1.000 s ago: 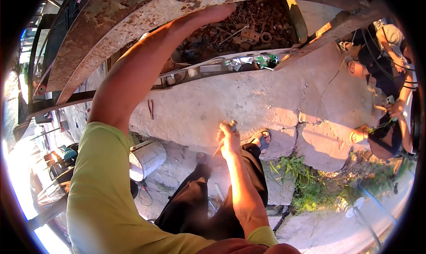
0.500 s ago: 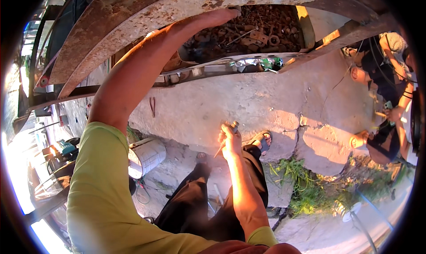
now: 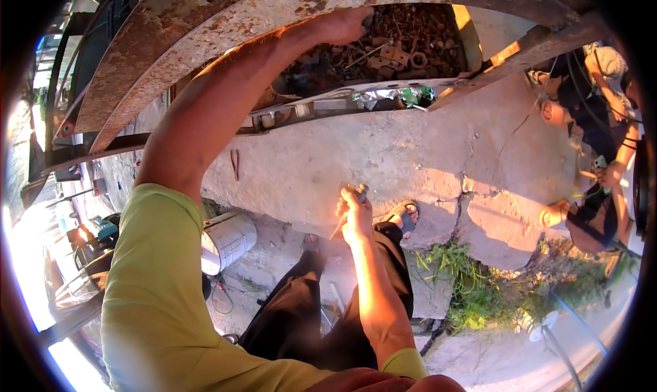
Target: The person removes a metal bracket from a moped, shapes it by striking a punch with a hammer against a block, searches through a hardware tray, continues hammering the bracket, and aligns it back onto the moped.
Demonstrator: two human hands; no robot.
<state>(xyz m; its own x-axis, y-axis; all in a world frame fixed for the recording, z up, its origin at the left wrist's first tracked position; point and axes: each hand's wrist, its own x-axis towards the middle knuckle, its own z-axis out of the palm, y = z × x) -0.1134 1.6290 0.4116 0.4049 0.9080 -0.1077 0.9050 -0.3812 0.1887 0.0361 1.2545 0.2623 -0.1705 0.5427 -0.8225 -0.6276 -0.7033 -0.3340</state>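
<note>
Rusty hardware (image 3: 390, 53) lies heaped in a tray (image 3: 469, 40), whose walls seem to keep the loose pieces from scattering; a curved beam (image 3: 205, 26) hides part of it. The left hand (image 3: 347, 25) reaches over the pile, arm stretched, probably because the tray sits well forward; whether its bent fingers pinch anything, I cannot tell. The right hand (image 3: 354, 215) closes around a rod-like metal piece (image 3: 362, 189), held apart, presumably to avoid mixing. The hardware looks brown and dull: nuts, drilled plates, small scraps.
</note>
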